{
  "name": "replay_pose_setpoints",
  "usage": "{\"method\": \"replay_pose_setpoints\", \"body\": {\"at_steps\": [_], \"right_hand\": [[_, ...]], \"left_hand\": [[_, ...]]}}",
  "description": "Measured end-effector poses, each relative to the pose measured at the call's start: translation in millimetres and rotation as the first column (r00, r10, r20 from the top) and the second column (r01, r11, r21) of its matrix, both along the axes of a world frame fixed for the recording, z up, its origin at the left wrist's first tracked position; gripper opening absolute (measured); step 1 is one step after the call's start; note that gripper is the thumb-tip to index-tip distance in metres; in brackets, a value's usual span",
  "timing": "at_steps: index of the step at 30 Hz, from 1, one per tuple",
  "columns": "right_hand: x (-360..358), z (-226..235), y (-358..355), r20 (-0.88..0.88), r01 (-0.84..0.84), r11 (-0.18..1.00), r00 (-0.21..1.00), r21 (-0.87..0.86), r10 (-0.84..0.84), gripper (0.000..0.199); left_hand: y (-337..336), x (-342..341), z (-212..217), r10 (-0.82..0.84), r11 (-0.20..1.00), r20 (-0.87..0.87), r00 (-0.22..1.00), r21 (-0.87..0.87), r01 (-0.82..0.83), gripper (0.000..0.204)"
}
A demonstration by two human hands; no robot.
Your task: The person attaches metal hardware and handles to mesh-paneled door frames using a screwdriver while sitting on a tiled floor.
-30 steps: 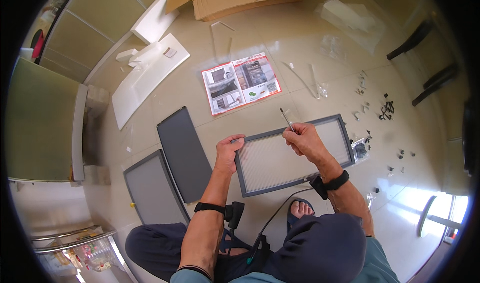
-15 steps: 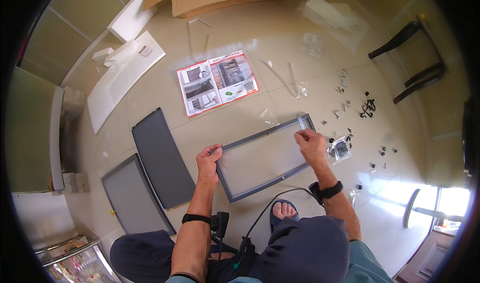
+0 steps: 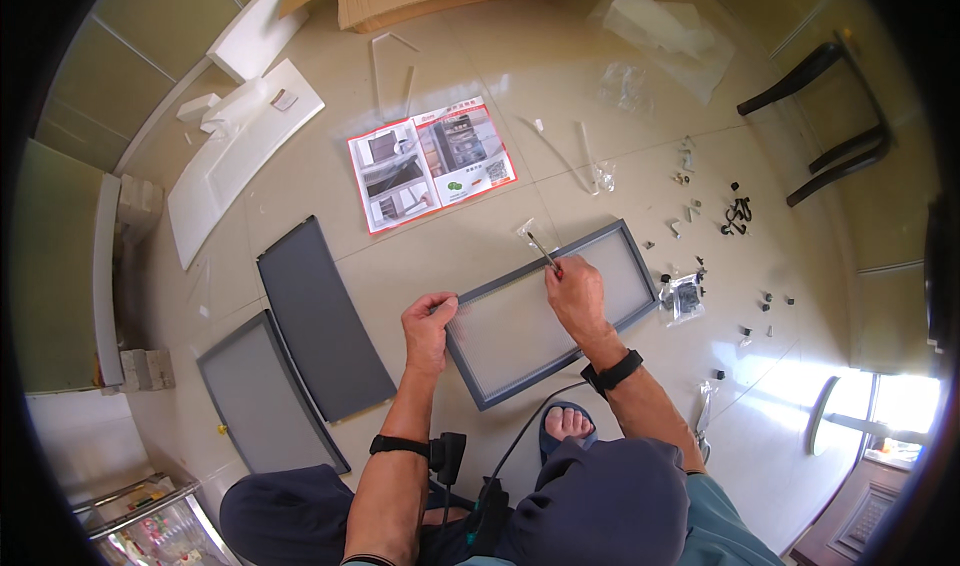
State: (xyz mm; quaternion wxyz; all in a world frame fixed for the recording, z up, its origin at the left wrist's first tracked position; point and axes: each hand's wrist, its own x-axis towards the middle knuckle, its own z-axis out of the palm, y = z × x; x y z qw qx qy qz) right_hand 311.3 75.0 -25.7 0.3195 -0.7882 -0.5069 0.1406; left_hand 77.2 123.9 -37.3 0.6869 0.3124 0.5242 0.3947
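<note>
Two bare hands work over a grey-framed panel (image 3: 545,311) lying flat on the tiled floor (image 3: 560,76), directly in front of the seated person. Left hand (image 3: 428,318) grips the frame's upper-left corner, fingers curled over its edge. Right hand (image 3: 575,291) is closed around a screwdriver (image 3: 542,250), whose shaft angles up and left across the frame's top rail. Left of the panel lie a dark grey board (image 3: 320,316) and a second framed panel (image 3: 262,391), side by side. An open instruction sheet (image 3: 430,161) lies beyond the panel. Small hardware pieces (image 3: 690,216) and a clear bag (image 3: 685,296) sit scattered near the panel's right end.
</note>
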Motion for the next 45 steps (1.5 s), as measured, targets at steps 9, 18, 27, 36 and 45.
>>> {"method": "replay_pose_setpoints", "body": {"at_steps": [9,18,27,36,45], "right_hand": [[7.2,0.1,17.1,0.034,0.026,0.996,0.999,-0.087,-0.023,0.013],[14.4,0.7,26.4,-0.042,0.126,0.988,0.991,-0.088,-0.130,0.014],[26.3,-15.6,28.0,-0.052,0.054,0.998,0.997,0.038,-0.052,0.014],[-5.7,9.7,17.8,0.023,-0.346,0.938,0.938,0.028,0.346,0.011],[-54.7,18.2,8.6,-0.060,-0.419,0.908,0.906,0.005,0.419,0.011]], "left_hand": [[-3.3,0.0,-4.3,-0.072,0.997,0.065,0.995,-0.033,0.074,0.020],[0.1,11.5,12.1,-0.302,0.950,-0.290,0.908,-0.009,0.313,0.023],[-2.0,14.3,21.0,-0.214,0.974,-0.322,0.922,-0.143,0.176,0.028],[-3.0,4.0,20.1,-0.178,0.974,-0.109,0.978,-0.160,0.160,0.023],[-0.8,10.7,29.1,-0.196,0.972,-0.106,0.975,-0.149,0.179,0.022]]}}
